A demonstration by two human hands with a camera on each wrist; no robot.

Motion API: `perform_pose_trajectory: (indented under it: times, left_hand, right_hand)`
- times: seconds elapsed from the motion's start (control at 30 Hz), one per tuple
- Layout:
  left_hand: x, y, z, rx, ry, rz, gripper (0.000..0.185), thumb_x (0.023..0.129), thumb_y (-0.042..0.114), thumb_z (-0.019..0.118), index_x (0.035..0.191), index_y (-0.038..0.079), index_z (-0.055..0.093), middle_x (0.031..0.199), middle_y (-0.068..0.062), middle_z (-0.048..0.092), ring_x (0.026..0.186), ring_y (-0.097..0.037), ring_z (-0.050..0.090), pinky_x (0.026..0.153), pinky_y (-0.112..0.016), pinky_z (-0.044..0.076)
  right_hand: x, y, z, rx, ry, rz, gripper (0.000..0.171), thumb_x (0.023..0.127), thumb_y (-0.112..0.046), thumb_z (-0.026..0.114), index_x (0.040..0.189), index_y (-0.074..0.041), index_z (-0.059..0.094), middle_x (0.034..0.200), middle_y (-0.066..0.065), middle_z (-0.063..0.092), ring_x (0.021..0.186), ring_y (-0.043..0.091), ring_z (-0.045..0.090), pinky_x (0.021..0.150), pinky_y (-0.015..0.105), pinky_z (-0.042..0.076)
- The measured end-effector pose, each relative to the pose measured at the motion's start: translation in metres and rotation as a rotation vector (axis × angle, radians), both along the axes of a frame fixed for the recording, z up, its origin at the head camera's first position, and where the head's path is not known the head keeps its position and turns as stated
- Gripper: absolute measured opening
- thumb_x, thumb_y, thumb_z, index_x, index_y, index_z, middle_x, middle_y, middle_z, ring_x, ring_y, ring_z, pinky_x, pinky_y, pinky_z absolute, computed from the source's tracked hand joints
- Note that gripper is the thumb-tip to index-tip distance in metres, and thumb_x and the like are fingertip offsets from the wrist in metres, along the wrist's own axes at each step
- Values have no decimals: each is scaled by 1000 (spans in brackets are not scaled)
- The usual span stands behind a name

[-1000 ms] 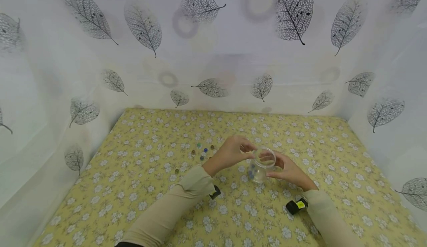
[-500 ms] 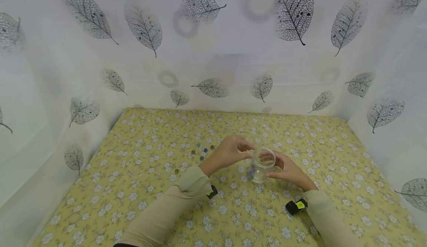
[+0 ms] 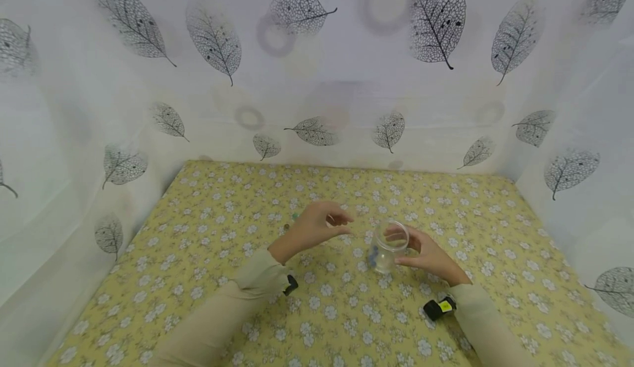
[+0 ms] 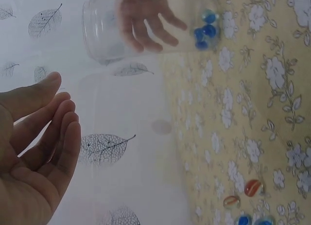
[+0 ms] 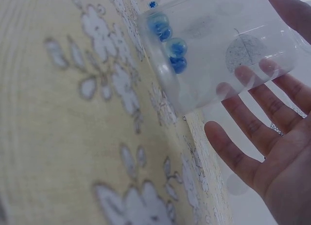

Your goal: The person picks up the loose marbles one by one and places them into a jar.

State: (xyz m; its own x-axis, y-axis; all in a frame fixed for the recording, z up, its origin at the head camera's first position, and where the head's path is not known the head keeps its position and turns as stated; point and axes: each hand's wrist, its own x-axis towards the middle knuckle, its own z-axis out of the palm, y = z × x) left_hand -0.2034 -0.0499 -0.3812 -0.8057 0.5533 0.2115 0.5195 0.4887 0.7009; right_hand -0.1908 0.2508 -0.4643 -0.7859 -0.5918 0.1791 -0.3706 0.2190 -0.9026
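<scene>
A clear plastic jar (image 3: 388,246) stands on the flowered yellow cloth (image 3: 223,279) with a few blue marbles (image 3: 372,255) at its bottom. My right hand (image 3: 413,246) grips the jar from the right, fingers and thumb round its wall. In the right wrist view the jar (image 5: 218,50), its blue marbles (image 5: 170,38) and my fingers (image 5: 252,137) fill the frame. My left hand (image 3: 339,223) hovers left of the jar with relaxed fingers and holds nothing. The left wrist view shows that hand (image 4: 60,103) empty and well apart from the jar (image 4: 146,25).
Loose marbles (image 3: 287,226) lie on the cloth just left of my left hand, partly hidden by it; the left wrist view shows several marbles (image 4: 252,188), orange and blue. White leaf-print curtains (image 3: 317,81) wall in the back and both sides.
My left hand has drawn back from the jar's mouth to the left, over the loose marbles. The right hand and the jar have stayed put.
</scene>
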Motion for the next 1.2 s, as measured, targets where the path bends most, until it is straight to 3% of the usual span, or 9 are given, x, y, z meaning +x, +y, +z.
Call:
perform_pose_trajectory:
  times: [0.3, 0.63, 0.9, 1.2]
  left_hand:
    - [1, -40, 9, -6, -39, -5, 25, 85, 21, 70, 108, 11, 70, 101, -5, 69, 88, -12, 63, 79, -20, 53]
    - [5, -78, 12, -9, 20, 8, 22, 84, 19, 71, 106, 15, 71, 98, 1, 68, 86, -9, 63, 80, -24, 54]
    - [11, -111, 2, -23, -12, 58, 21, 83, 18, 71, 103, 11, 71, 96, -4, 70, 84, -11, 64, 78, -26, 56]
    - [17, -138, -21, -71, -99, 111, 24, 83, 20, 71, 104, 9, 71, 94, -2, 68, 82, -9, 61, 76, -24, 55]
  right_hand:
    - [1, 0, 0, 6, -5, -6, 61, 84, 3, 65, 138, 8, 37, 128, 31, 48, 115, 13, 56, 92, 21, 49]
    - [1, -1, 0, 18, 2, -10, 60, 84, 3, 65, 137, 8, 37, 129, 30, 48, 115, 14, 56, 92, 21, 48]
    - [1, -1, 0, 31, 9, -15, 60, 83, 4, 65, 137, 7, 38, 129, 29, 48, 115, 12, 56, 92, 20, 48]
    - [1, -2, 1, 42, 8, -22, 61, 84, 3, 66, 138, 4, 39, 131, 27, 48, 115, 12, 56, 92, 20, 48]
